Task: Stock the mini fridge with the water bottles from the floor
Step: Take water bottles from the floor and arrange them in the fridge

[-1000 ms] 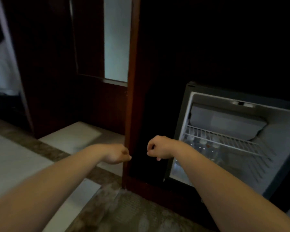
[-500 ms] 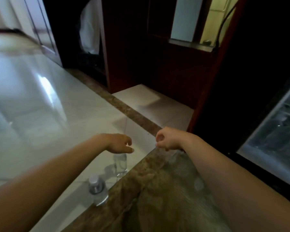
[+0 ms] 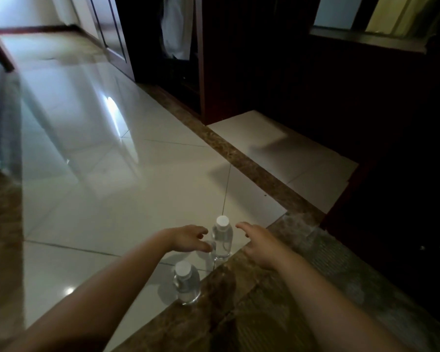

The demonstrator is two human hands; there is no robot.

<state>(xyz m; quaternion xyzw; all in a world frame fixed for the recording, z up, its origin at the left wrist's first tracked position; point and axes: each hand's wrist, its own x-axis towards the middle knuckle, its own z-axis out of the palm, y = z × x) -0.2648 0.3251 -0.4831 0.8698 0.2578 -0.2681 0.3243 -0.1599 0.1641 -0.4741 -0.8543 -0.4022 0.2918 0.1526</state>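
Two clear water bottles with white caps stand upright on the pale tile floor. The far bottle (image 3: 222,238) stands between my two hands. The near bottle (image 3: 186,283) is below it, close to my left forearm. My left hand (image 3: 188,240) hovers just left of the far bottle with fingers loosely spread, holding nothing; whether its fingertips touch the bottle is unclear. My right hand (image 3: 258,241) is open to the right of that bottle, a short gap away. The mini fridge is out of view.
A brown marble strip (image 3: 252,171) runs diagonally across the floor and under my right arm. Dark wooden cabinetry (image 3: 315,85) stands at the back right. A white garment (image 3: 175,29) hangs in an open wardrobe at the top.
The view has swung left and down from the open fridge to the floor. Both hands have uncurled and dropped to either side of the far bottle.
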